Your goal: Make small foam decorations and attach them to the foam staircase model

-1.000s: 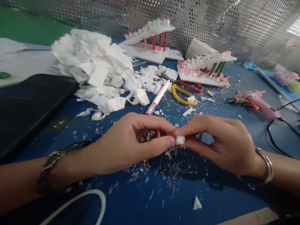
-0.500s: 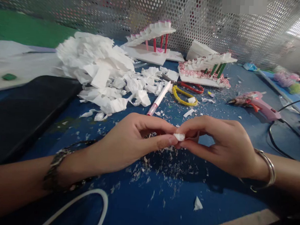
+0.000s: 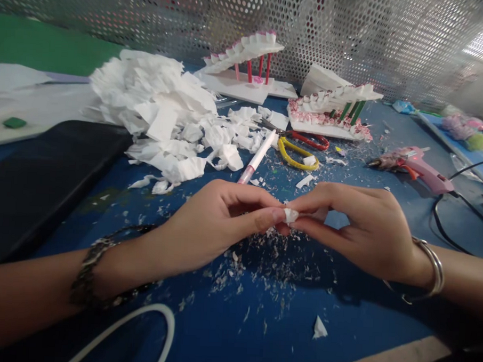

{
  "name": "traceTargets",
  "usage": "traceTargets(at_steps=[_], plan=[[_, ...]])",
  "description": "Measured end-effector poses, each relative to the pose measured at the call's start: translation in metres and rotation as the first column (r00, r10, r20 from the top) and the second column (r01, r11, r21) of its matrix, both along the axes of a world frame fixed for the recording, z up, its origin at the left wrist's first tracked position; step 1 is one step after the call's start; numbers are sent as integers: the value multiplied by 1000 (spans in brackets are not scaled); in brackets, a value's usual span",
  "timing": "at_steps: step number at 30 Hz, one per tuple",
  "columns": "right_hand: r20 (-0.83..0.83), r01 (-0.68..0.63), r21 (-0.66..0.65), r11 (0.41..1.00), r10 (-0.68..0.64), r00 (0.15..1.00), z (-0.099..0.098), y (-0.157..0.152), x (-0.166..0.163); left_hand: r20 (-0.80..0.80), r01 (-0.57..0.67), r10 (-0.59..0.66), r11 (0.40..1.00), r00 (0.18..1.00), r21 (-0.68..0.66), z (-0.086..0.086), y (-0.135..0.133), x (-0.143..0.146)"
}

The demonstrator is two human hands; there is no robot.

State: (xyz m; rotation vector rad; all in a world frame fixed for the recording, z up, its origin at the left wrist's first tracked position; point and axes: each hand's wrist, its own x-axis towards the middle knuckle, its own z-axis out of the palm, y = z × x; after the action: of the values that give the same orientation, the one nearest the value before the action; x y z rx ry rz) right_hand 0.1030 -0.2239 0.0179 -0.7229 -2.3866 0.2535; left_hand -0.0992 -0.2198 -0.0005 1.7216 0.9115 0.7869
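Note:
Between my fingertips is a small crumpled piece of white paper [image 3: 291, 215], held over the blue table [image 3: 235, 325]. My left hand [image 3: 223, 223] pinches its left side with thumb and forefinger. From the right, my right hand [image 3: 359, 229] pinches the same piece, and a pale flap of it shows behind those fingers. Just beyond my hands lie a white marker [image 3: 258, 158] and scissors with one yellow and one red handle loop [image 3: 297, 154]. Paper scraps litter the tabletop under and around both hands.
A heap of white paper pieces [image 3: 153, 97] stands at the back left, beside a black flat case [image 3: 53, 178]. Two small stair models [image 3: 247, 48] stand near the perforated metal screen [image 3: 312, 29]. A pink glue gun [image 3: 426, 170] with a black cord lies right.
The paper piece has turned a little between my fingers and moved slightly up. Both hands stay nearly in place; the things on the table look the same.

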Motion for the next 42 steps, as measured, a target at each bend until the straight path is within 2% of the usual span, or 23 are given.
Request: traceTargets(at_steps=[3,8,15,21,26,30,33,38,40,42], plan=[[10,36,4,999,-36,999,-1,0,0,-31,-22,24,998,999,56,-2,0,0],[17,58,10,998,-58,998,-3,0,0,-15,-129,134,976,991,174,-4,-2,-1],[20,84,-19,996,-84,996,-3,1,-1,-102,-149,188,941,977,304,0,-7,-1],[-25,50,-70,996,-52,998,-4,0,-1,-181,-75,186,867,966,492,3,-14,-2],[-38,23,-97,995,-27,999,-3,-1,-2,-183,-53,175,846,967,531,1,-14,-2],[-32,-11,-122,993,7,999,-2,-1,-1,-141,-40,123,874,982,485,0,-12,-2],[-33,-35,-186,982,29,999,-1,-2,-1,-105,-23,69,924,992,383,1,-11,-2],[-57,-84,-312,946,70,996,1,1,-2,-19,12,-11,997,1000,78,3,-9,-2],[-66,-82,-336,938,63,996,1,2,-3,-6,34,-34,998,999,-51,3,-8,-1],[-80,-85,-348,934,61,995,1,2,-3,3,47,-47,992,999,-118,3,-7,-1]])
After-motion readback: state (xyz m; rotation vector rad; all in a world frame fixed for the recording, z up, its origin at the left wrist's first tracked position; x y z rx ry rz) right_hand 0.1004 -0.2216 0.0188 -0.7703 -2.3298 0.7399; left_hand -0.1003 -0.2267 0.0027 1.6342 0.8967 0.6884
